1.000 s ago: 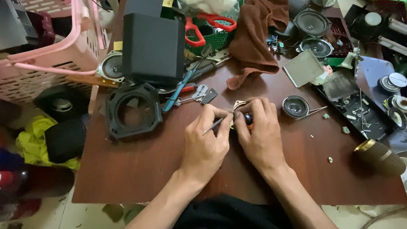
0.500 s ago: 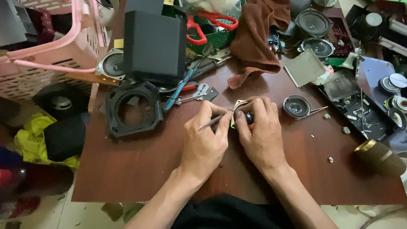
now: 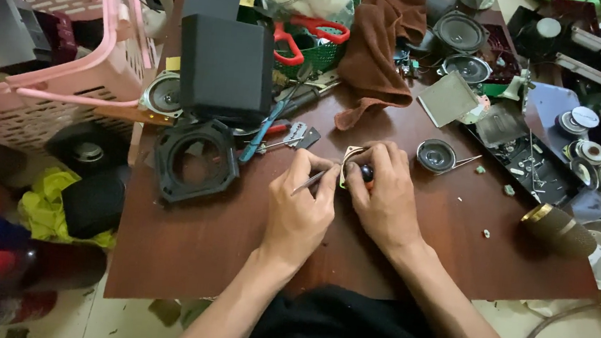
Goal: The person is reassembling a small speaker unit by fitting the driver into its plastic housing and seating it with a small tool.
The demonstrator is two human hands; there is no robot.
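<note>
On the brown table (image 3: 199, 254), behind a black speaker box (image 3: 226, 65), the left hand (image 3: 300, 212) pinched thin tweezers (image 3: 311, 182). The right hand (image 3: 385, 198) closed around a small speaker part (image 3: 355, 168) at the table's middle; it looked light and fragile, best gripped by its metal frame.

Your two hands meet at the middle of a brown table (image 3: 199, 254). Bare tabletop lies open below and to the right of your right hand (image 3: 385, 198), out to a dark cylinder with a gold band (image 3: 560, 229) near the right edge. Just right of that hand sits a small round speaker (image 3: 436, 155). Left of your left hand (image 3: 300, 212), a black octagonal speaker frame (image 3: 195, 160) blocks the way. Beyond your hands, pliers (image 3: 267, 131), a black box (image 3: 226, 68) and a brown cloth (image 3: 384, 46) crowd the far side. A pink basket (image 3: 55, 75) borders the left edge.
</note>
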